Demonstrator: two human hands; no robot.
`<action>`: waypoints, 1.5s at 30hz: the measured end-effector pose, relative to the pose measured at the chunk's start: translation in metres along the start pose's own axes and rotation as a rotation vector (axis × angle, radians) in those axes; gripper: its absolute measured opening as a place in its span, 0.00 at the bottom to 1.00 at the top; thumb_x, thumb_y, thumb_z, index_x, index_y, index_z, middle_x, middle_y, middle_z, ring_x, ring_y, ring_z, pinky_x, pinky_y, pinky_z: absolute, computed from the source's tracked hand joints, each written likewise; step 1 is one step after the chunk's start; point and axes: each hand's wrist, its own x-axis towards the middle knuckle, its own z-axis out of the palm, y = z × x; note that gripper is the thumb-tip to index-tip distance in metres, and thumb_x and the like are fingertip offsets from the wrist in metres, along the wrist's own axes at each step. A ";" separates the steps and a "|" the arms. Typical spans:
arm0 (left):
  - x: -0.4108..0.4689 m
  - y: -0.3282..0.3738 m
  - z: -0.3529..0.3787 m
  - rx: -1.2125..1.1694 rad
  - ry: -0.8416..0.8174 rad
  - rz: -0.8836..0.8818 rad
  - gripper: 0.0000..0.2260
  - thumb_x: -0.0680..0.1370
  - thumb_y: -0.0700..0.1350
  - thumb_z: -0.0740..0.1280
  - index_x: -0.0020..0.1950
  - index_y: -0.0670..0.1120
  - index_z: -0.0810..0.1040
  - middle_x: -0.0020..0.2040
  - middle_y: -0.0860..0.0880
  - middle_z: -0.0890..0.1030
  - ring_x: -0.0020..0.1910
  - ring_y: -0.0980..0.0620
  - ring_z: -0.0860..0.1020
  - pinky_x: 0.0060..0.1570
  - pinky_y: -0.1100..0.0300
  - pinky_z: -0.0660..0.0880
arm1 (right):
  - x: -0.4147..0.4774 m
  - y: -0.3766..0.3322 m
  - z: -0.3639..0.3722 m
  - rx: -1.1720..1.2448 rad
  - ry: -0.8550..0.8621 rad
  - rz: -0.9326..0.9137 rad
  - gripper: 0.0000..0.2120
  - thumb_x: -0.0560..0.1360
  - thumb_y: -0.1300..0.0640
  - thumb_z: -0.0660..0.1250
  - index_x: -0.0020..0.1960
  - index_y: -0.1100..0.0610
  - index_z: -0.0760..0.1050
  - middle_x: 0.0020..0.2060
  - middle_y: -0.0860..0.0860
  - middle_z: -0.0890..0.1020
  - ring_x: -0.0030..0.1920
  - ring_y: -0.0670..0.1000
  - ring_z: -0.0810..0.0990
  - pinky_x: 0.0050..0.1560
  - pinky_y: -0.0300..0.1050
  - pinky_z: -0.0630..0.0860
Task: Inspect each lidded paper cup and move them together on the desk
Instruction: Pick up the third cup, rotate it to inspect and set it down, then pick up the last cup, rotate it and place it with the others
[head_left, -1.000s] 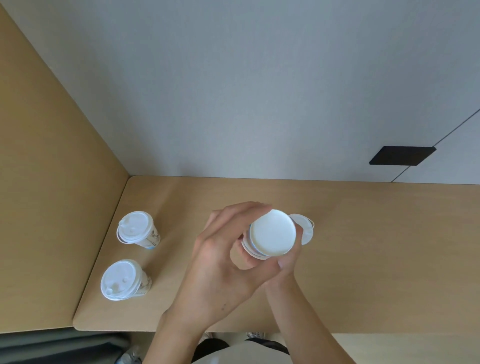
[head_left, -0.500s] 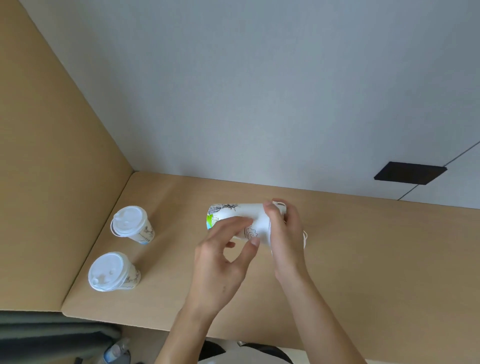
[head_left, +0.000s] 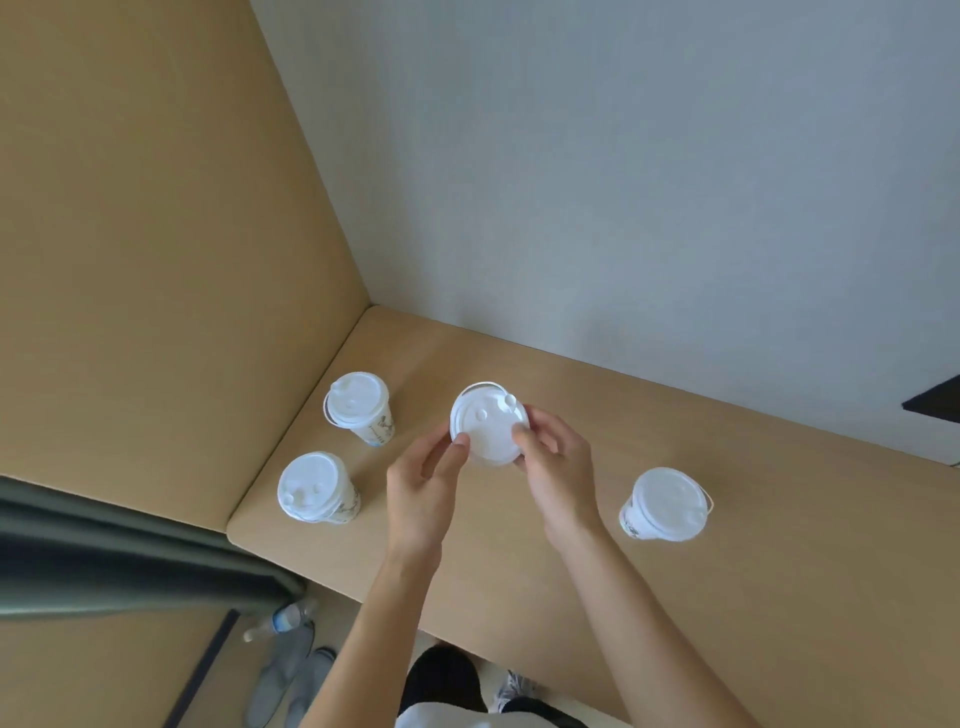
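At frame center, both hands are holding a cup (head_left: 488, 430) lid-up over the desk (head_left: 753, 597), the left hand (head_left: 423, 488) pinching its near-left rim with thumb and fingertips, the right hand (head_left: 558, 467) pressing its right side. Whether its base is touching the desk cannot be told. Two cups (head_left: 358, 406) (head_left: 316, 487) are standing at left near the corner; a fourth (head_left: 667, 504) is sitting well apart at right. Setting this one down well probably means keeping it level, gripping the wall rather than the lid, and lowering it just beside the left pair without knocking them.
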 end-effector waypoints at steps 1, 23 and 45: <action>0.009 -0.005 -0.004 -0.015 0.004 -0.023 0.10 0.82 0.43 0.69 0.61 0.50 0.85 0.56 0.53 0.88 0.60 0.55 0.84 0.64 0.53 0.78 | 0.008 0.003 0.009 -0.022 -0.006 0.017 0.10 0.74 0.54 0.68 0.49 0.42 0.85 0.47 0.45 0.88 0.55 0.51 0.86 0.63 0.63 0.81; 0.108 -0.065 -0.046 -0.097 -0.005 -0.329 0.10 0.81 0.46 0.69 0.49 0.61 0.86 0.53 0.54 0.87 0.62 0.48 0.82 0.63 0.47 0.79 | 0.081 0.040 0.092 -0.225 0.026 0.224 0.08 0.76 0.58 0.67 0.45 0.46 0.82 0.42 0.47 0.86 0.50 0.54 0.85 0.56 0.50 0.80; 0.048 -0.085 0.036 0.127 -0.271 -0.448 0.09 0.80 0.54 0.71 0.54 0.50 0.83 0.55 0.48 0.84 0.49 0.49 0.83 0.52 0.52 0.80 | 0.053 0.012 -0.014 -0.129 0.216 0.101 0.16 0.78 0.54 0.68 0.65 0.48 0.79 0.59 0.41 0.83 0.59 0.38 0.82 0.61 0.38 0.78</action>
